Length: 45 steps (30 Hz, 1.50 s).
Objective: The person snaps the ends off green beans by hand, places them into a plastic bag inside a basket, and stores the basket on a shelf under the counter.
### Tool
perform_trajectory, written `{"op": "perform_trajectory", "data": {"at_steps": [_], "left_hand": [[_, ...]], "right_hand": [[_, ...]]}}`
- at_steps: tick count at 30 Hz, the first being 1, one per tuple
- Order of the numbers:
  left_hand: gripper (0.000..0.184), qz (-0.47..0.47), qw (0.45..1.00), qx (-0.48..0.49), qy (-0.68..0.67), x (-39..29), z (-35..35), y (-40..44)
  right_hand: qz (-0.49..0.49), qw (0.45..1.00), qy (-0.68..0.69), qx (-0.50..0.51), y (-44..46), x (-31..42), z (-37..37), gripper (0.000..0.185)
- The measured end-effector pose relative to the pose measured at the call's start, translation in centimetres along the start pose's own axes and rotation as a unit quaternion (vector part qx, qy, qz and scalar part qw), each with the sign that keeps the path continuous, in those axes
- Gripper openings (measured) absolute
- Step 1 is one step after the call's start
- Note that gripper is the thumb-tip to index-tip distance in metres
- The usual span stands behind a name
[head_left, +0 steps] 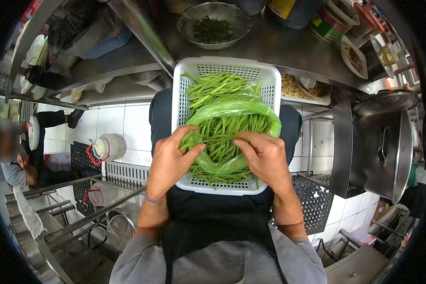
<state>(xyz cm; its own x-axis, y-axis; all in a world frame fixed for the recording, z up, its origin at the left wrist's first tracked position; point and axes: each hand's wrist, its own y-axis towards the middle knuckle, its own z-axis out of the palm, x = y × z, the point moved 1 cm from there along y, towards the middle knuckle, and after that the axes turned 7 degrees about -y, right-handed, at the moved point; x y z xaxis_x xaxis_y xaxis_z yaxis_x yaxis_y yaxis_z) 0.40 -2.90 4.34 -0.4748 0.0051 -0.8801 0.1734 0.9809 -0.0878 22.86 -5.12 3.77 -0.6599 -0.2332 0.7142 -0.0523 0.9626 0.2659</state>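
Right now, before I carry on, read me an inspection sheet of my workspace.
Surface: white basket on the lap, under the edge of a steel counter.
Job's things: green beans in the basket, more inside an open green bag.
Clutter: bowl of dark greens and several containers on the counter.
Hands: left hand at the bag's near-left edge, its exact grip unclear; right hand pinching at the beans.
Cables: nothing seen that is surely one.
Surroundings: white tiled floor, white bucket to the left, another person farther left.
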Motion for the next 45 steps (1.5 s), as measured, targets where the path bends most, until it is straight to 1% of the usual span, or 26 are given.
{"op": "perform_trajectory", "data": {"at_steps": [3, 5, 6, 9, 11, 12, 14, 17, 18, 19, 20, 21, 23, 25, 26, 28, 30, 31, 34, 37, 40, 43, 45], "left_hand": [[0.029, -0.001, 0.997, 0.015, -0.072, -2.2, -0.3, -0.6], [0.025, 0.047, 0.997, -0.002, -0.060, -2.1, 0.3, -0.3], [0.024, 0.072, 0.996, -0.009, -0.055, -2.1, 0.5, -0.2], [0.020, 0.072, 0.996, -0.009, -0.047, -2.3, 1.0, -0.2], [0.018, 0.090, 0.995, -0.001, -0.038, -2.3, 1.0, -0.2], [0.018, 0.098, 0.995, 0.000, -0.032, -2.2, 0.8, -0.3], [0.015, 0.064, 0.994, -0.025, -0.087, -2.3, 0.2, -0.8], [0.012, 0.008, 0.979, -0.049, -0.199, -2.3, -0.2, -1.4], [0.011, -0.010, 0.969, -0.055, -0.241, -2.4, -0.2, -1.5], [0.012, -0.028, 0.959, -0.024, -0.282, -2.8, -0.2, -1.5], [0.014, -0.003, 0.962, 0.005, -0.272, -2.9, 0.2, -1.4], [0.015, 0.021, 0.964, 0.033, -0.262, -3.0, 0.7, -1.3], [0.020, 0.070, 0.966, 0.085, -0.235, -2.9, 2.0, -1.0], [0.020, 0.079, 0.969, 0.079, -0.219, -2.9, 2.8, -0.9], [0.020, 0.083, 0.971, 0.078, -0.211, -2.9, 3.0, -0.9], [0.017, 0.040, 0.966, 0.081, -0.241, -3.0, 2.9, -0.9], [0.016, 0.014, 0.960, 0.087, -0.264, -2.7, 2.4, -1.0], [0.019, -0.004, 0.958, 0.093, -0.271, -2.7, 2.3, -1.0], [0.024, -0.073, 0.924, 0.174, -0.332, -1.7, 2.2, -1.5], [0.025, -0.077, 0.894, 0.254, -0.361, -2.2, 1.9, -1.8], [0.024, -0.133, 0.867, 0.243, -0.415, -2.4, 2.0, -1.9], [0.023, -0.194, 0.824, 0.262, -0.463, -1.5, 1.4, -2.2], [0.024, -0.192, 0.836, 0.258, -0.444, -1.8, 1.5, -2.2]], "right_hand": [[-0.028, 0.999, -0.007, -0.013, 0.0, 0.3, -0.3, 0.013], [-0.030, 0.999, -0.036, -0.020, 0.0, 0.8, -0.6, 0.013], [-0.031, 0.998, -0.053, -0.001, 0.1, 0.9, -0.4, 0.013], [-0.036, 0.992, -0.107, 0.055, 0.3, 0.0, 0.9, 0.013], [-0.050, 0.984, -0.139, 0.096, 0.0, -1.5, 2.4, 0.013], [-0.053, 0.990, -0.112, 0.074, -0.1, -1.3, 2.3, 0.013], [-0.059, 0.996, -0.055, 0.034, -0.4, -0.2, 1.8, 0.013], [-0.037, 0.994, 0.077, -0.061, -0.3, 1.4, 0.6, 0.012], [-0.009, 0.994, 0.099, -0.037, -0.4, 1.9, -0.1, 0.011], [0.018, 0.992, 0.122, -0.012, -0.5, 2.3, -0.8, 0.010], [0.045, 0.988, 0.145, 0.014, -0.7, 2.6, -1.1, 0.010], [0.046, 0.982, 0.182, 0.022, -1.0, 2.4, -0.8, 0.009], [0.047, 0.978, 0.203, 0.026, -1.3, 2.3, -0.2, 0.010], [0.070, 0.975, 0.207, 0.036, -1.4, 2.6, -0.2, 0.011], [0.032, 0.982, 0.186, 0.025, -1.6, 2.4, -0.1, 0.012], [-0.045, 0.989, 0.143, 0.002, -1.9, 1.9, 0.0, 0.013], [-0.044, 0.995, 0.091, 0.021, -2.1, 2.6, -0.8, 0.016], [-0.044, 0.996, 0.065, 0.030, -2.2, 2.9, -1.0, 0.018], [-0.104, 0.993, 0.015, -0.043, -2.0, 2.4, -1.1, 0.031], [-0.147, 0.989, -0.011, 0.033, -1.7, 2.3, -1.4, 0.038], [-0.162, 0.987, -0.012, 0.007, -1.9, 2.0, -0.5, 0.040], [-0.151, 0.988, -0.016, 0.022, -2.1, 1.8, -0.4, 0.036], [-0.149, 0.989, -0.008, 0.013, -2.3, 1.7, -0.2, 0.030]]}}
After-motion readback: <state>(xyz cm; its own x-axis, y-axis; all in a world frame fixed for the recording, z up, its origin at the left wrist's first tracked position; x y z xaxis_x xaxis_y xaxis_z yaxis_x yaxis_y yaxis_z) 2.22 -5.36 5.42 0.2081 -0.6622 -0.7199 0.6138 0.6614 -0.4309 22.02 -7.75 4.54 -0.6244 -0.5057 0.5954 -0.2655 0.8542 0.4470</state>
